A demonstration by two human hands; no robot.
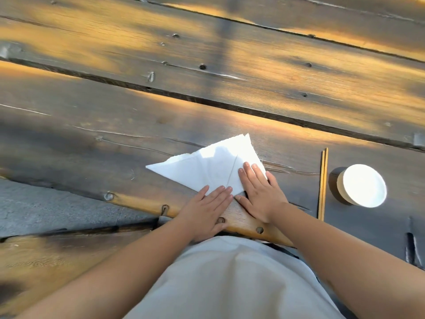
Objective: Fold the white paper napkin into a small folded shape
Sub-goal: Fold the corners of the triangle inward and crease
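Napkin (207, 168), white paper, one item: lies flat on the wooden table (115, 143) close to its near edge, already doubled into a triangle, apex pointing toward the far edge, one long corner reaching out to my left, a diagonal crease line showing in the right half. Left hand (204, 210), one: laid palm down at the near edge of the table, fingers (220, 192) straight and together, only their tips resting on the napkin's near corner; it grips nothing, serving as a weight so the sheet does not slide. Right hand (259, 194), one: likewise flat and spread, fingers lying along the napkin's right edge beside the crease, thumb at the near corner almost touching my left fingertips; nothing pinched or lifted, the palm pressing, as I judge it, to sharpen the fold and hold the layers in line. Chopsticks (322, 184), one pair, wooden: parallel and touching, well to the right of the napkin, pointing from near edge to far, kept clear of the working area. Bowl (362, 185), small, round, white inside: just right of the chopsticks, apart from them, upright. Status, as I judge it: first fold done, smaller folds yet to come; ragged edges near the apex suggest thin paper that tears easily.
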